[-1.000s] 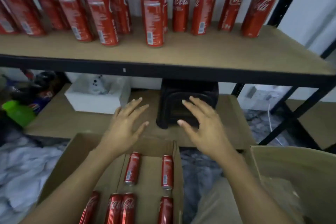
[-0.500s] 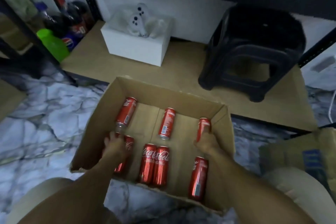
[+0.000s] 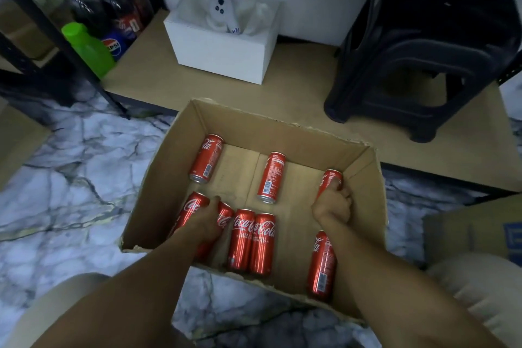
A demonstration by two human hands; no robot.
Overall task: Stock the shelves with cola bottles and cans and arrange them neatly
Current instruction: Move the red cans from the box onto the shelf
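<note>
Reaching down into the open brown cardboard box (image 3: 282, 135), both bare arms stretch forward from the bottom of the view. The right hand (image 3: 332, 206) is curled round a red metal cola can (image 3: 331, 178) close to the right wall of the box. Its fingers (image 3: 344, 193) wrap tight round the near part of this can, and the far end of the can pokes out past the knuckles. Back toward the right wrist, another red cola can (image 3: 322, 263) lies flat, just beside the forearm.

The left hand (image 3: 207, 217) is palm down on top of two red cans (image 3: 193, 206) that lie side by side. Its fingers bend down and are hidden, so it cannot be told if they hold a can or only rest there. Just beside this hand, on its thumb side, a pair of red cans (image 3: 245, 239) lie flat and touch each other. Past the left fingertips lies a lone red can (image 3: 207, 157). Between the two hands, a bit farther out, lies a can with small print facing up (image 3: 271, 176).

Far past all the fingers, a low wooden shelf board (image 3: 296, 87) holds a white square box (image 3: 226, 56) and a black plastic stool (image 3: 423, 51). The cardboard box sits on a white marble floor (image 3: 70, 178).
</note>
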